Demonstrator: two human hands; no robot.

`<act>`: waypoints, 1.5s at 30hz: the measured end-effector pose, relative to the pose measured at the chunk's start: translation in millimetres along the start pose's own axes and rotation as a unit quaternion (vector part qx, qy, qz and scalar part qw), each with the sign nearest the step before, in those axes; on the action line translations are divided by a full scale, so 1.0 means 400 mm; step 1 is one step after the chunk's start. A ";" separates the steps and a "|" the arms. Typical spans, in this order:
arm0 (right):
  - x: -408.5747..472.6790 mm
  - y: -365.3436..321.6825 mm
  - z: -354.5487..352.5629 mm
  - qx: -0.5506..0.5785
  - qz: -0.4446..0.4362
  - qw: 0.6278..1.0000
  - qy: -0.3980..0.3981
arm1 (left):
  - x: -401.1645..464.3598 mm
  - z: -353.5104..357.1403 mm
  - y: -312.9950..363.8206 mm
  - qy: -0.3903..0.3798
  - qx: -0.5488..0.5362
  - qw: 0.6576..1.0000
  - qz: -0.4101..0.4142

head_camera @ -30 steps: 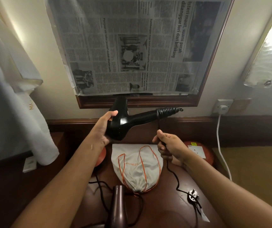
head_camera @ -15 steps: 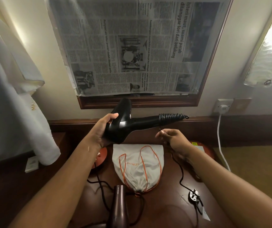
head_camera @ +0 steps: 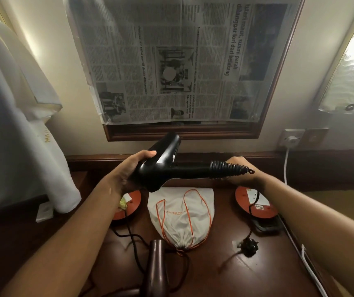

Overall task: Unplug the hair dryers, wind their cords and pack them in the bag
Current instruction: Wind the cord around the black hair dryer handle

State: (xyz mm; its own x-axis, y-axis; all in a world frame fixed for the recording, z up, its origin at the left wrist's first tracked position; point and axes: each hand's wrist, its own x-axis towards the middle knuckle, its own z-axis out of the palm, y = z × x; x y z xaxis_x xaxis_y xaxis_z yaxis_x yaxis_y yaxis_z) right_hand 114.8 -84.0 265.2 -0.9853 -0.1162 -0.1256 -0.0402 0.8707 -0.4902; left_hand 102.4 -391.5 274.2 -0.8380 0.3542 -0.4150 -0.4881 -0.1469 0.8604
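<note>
Left hand (head_camera: 129, 174) gripping black hair dryer (head_camera: 167, 170) body above desk (head_camera: 225, 264), right hand (head_camera: 239, 171) now curled round coiled cord (head_camera: 228, 169) at handle's 3 o'clock end, up from below since earlier, bag (head_camera: 181, 215) at 6 o'clock.

The right hand (head_camera: 239, 171) is sitting behind the coiled cord (head_camera: 228, 169), its fingers hiding, perhaps gripping. The plug (head_camera: 247, 246) is blurring badly. The brown dryer (head_camera: 157, 269) is running off the bottom edge, its handle cut short.
</note>
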 end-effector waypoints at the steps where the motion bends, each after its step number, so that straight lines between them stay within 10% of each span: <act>1: 0.021 -0.005 -0.014 -0.055 -0.016 0.998 -0.012 | -0.002 0.001 0.001 -0.002 0.000 1.000 0.000; 31: 0.012 -0.148 -0.112 -0.265 -0.155 0.949 0.067 | 0.041 0.019 0.004 0.131 0.102 0.986 0.001; 45: -0.036 -0.118 -0.013 -0.092 -0.064 0.991 0.077 | 0.084 0.034 -0.016 0.192 -0.033 0.977 0.086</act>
State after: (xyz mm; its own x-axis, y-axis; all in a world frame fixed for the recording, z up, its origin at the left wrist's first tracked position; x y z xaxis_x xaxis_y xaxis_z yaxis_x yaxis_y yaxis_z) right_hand 130.2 -121.1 294.6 -0.9833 -0.1686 0.0681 -0.1817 0.9274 -0.3270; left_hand 80.8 -365.9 258.8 -0.9322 -0.0518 -0.3582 -0.3368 -0.2381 0.9110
